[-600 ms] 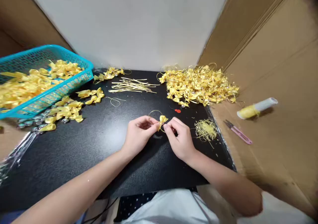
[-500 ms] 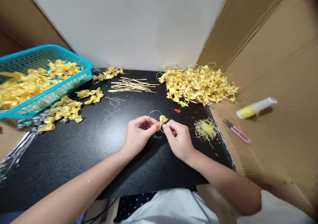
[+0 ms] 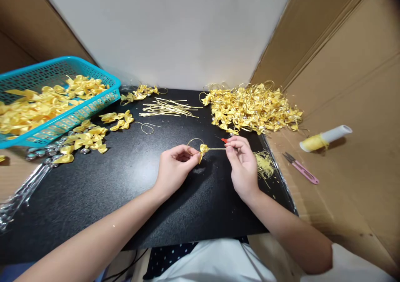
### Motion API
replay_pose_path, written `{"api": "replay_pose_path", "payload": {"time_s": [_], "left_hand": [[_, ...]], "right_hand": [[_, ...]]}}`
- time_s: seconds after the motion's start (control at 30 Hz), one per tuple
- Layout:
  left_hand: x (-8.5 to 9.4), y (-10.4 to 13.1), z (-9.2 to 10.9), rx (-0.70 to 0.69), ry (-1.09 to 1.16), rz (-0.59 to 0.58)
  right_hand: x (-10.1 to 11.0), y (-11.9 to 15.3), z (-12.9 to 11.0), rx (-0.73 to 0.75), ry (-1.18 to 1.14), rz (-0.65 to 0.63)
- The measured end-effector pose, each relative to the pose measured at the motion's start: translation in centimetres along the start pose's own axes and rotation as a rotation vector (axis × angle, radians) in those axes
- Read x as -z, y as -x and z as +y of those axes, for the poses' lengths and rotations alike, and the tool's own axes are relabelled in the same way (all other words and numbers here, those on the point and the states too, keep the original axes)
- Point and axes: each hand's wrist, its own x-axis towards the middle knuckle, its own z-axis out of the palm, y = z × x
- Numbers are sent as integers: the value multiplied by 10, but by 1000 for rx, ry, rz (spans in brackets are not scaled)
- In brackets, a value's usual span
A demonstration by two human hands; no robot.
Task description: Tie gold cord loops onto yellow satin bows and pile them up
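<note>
Between the thumb and fingers of my left hand (image 3: 178,165) is a small yellow bow (image 3: 203,149), with a thin gold loop (image 3: 195,140) rising behind it. A gold cord (image 3: 217,148) runs taut and level from the bow to my right hand (image 3: 243,161), whose thumb and fingers pinch its end. At the fingertips of my right hand is a red item (image 3: 224,140) with a thin needle-like tip pointing left; whether the fingers grip it or only touch it is unclear.
A turquoise basket (image 3: 117,84) of yellow bows stands at the left, more bows (image 3: 89,138) beside it. Gold cords (image 3: 170,108) lie at the back, a bow pile (image 3: 254,109) at back right. Cord scraps (image 3: 265,164), pink snips (image 3: 301,168) and a white tube (image 3: 337,134) are right.
My right hand has moved right, away from the bow, drawing the cord out straight, and has reached the red item. My left hand still holds the bow in about the same place.
</note>
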Motion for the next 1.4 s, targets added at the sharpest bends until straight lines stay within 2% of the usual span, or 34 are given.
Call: {"api": "replay_pose_path", "payload": {"time_s": [0.13, 0.2, 0.33, 0.6, 0.8, 1.0, 1.27, 1.4], "left_hand": [[0, 1, 2, -2, 11, -16], [0, 1, 3, -8, 9, -18], [0, 1, 3, -9, 2, -20], [-1, 2, 3, -23, 0, -17], [-2, 3, 4, -19, -10, -17], [-1, 3, 0, -35, -13, -37], [-2, 5, 1, -65, -26, -45], [-2, 7, 2, -51, 20, -37]], "right_hand": [[1, 3, -6, 34, 39, -194], [0, 6, -7, 59, 138, -261], [-4, 8, -5, 109, 398, -286], [-4, 9, -7, 209, 573, -291], [-5, 10, -6, 176, 586, -386], [-7, 8, -5, 140, 609, -415], [-11, 16, -4, 125, 497, -351], [-15, 22, -2, -19, 341, -342]]}}
